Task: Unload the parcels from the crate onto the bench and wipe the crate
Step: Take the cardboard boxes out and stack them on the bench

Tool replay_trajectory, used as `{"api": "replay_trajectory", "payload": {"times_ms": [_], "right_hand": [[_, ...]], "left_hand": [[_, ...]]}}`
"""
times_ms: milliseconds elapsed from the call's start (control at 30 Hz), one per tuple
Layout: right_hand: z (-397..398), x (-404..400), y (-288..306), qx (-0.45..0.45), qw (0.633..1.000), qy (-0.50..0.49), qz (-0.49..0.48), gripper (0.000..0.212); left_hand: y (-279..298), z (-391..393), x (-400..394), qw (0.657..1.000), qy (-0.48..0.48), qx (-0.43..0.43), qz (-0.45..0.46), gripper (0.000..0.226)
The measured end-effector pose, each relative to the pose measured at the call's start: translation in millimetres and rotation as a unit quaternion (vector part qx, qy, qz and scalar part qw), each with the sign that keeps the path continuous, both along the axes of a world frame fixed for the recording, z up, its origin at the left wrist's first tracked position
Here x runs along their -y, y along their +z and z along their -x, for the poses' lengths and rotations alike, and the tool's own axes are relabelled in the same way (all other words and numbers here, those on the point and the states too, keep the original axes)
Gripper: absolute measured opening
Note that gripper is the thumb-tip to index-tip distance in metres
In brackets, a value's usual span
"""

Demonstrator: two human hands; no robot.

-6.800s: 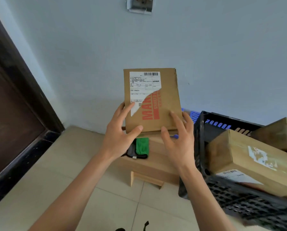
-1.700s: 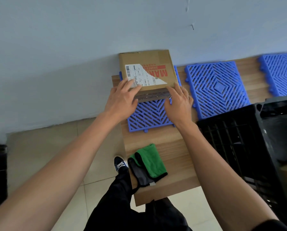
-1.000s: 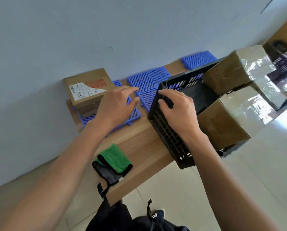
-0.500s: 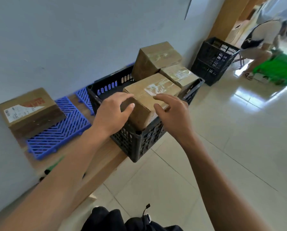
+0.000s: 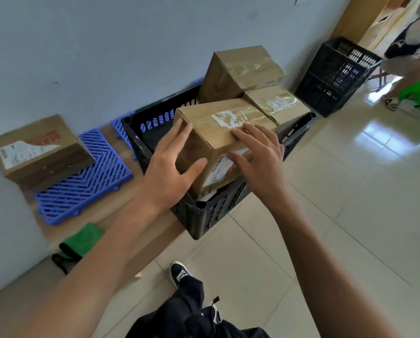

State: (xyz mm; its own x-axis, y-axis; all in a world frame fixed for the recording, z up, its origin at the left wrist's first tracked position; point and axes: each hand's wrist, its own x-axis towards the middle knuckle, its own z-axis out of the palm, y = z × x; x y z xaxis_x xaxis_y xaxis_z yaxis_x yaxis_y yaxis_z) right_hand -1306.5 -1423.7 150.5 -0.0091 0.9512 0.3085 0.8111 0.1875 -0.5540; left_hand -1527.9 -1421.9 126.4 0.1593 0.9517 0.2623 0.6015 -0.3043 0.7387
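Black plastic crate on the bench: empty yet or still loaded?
Still loaded. Three brown cardboard parcels sit in the black plastic crate: the nearest parcel, with both hands on it, and two behind.

One head-worn view looks steeply down, close over the crate (image 5: 204, 215) and bench (image 5: 153, 230).

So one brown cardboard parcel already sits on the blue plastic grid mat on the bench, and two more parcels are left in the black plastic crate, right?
Not quite. The head view shows three brown cardboard parcels in the black plastic crate, not two. One brown cardboard parcel does sit on the blue plastic grid mat on the bench.
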Motion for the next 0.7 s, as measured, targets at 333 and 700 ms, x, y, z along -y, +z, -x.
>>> {"api": "replay_trajectory", "payload": {"times_ms": [333, 700], "right_hand": [[2.8, -48.9, 15.1, -0.027, 0.994, 0.069, -0.081, 0.039], [0.9, -91.2, 38.6, -0.045, 0.976, 0.201, -0.073, 0.042]], "left_hand": [[-13.4, 5.6, -38.0, 0.998, -0.019, 0.06, 0.028, 0.11], [19.6, 14.9, -57.7, 0.994, 0.025, 0.108, -0.023, 0.089]]}}
